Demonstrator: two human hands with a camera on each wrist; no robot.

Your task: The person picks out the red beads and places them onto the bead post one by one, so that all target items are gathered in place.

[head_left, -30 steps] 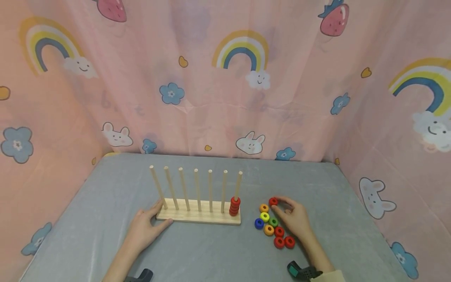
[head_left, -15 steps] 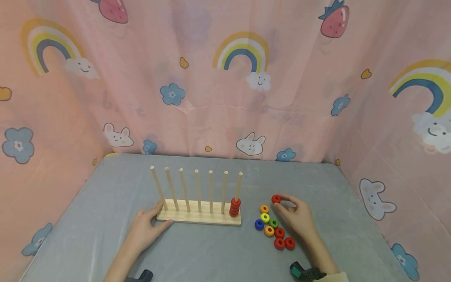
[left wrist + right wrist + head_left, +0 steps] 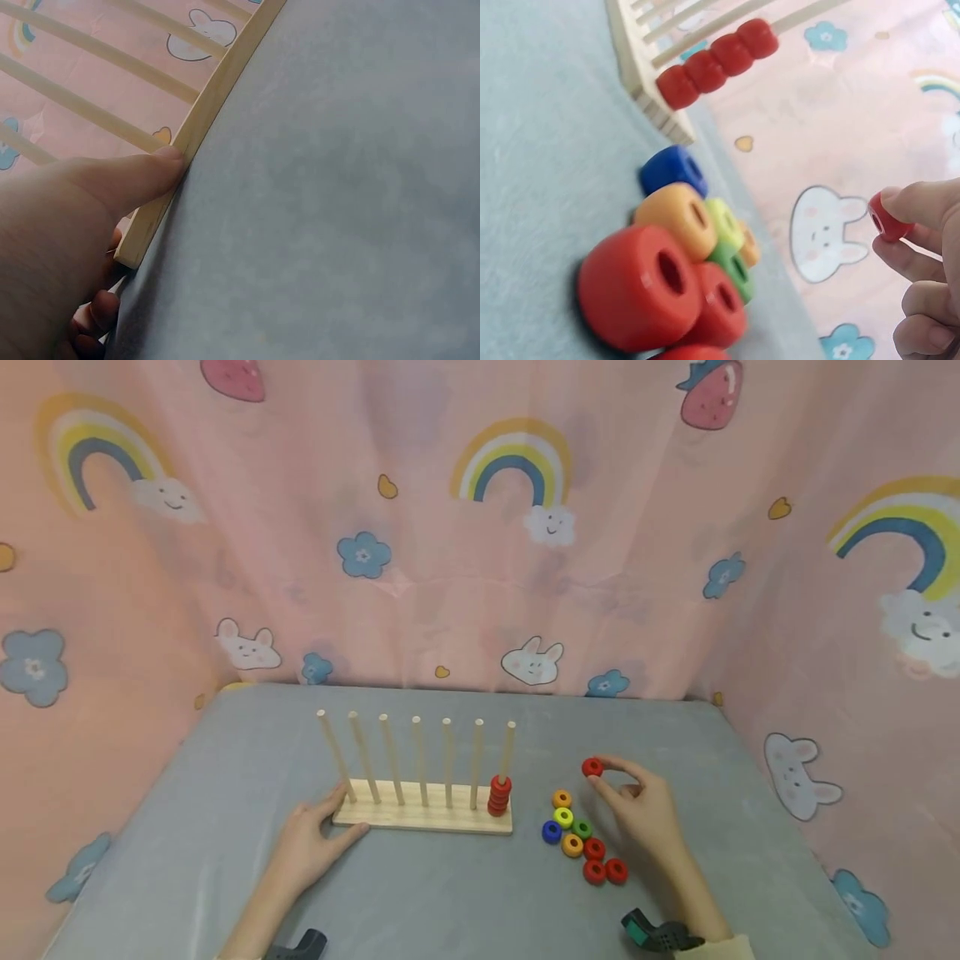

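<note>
My right hand (image 3: 647, 810) pinches a red bead (image 3: 592, 767) between thumb and fingertips, raised above the table. In the right wrist view the bead (image 3: 889, 217) shows its hole. My left hand (image 3: 307, 843) grips the left end of a wooden peg rack (image 3: 435, 818), its thumb on the front edge. The left wrist view shows that thumb against the base (image 3: 217, 82), with other fingers curled round the end, partly hidden. Several upright pegs stand on the rack; the rightmost carries a stack of red beads (image 3: 498, 797).
Between the rack and my right hand lie loose beads: orange (image 3: 562, 799), yellow (image 3: 563, 817), blue (image 3: 552, 832), green (image 3: 582, 829), another orange (image 3: 572, 846) and red ones (image 3: 594, 872). A grey cloth (image 3: 420, 902) covers the table. A pink printed curtain (image 3: 420, 627) surrounds it.
My right hand has lifted the red bead from beside the loose ones, moving it up and slightly right. The left hand keeps its hold on the rack.
</note>
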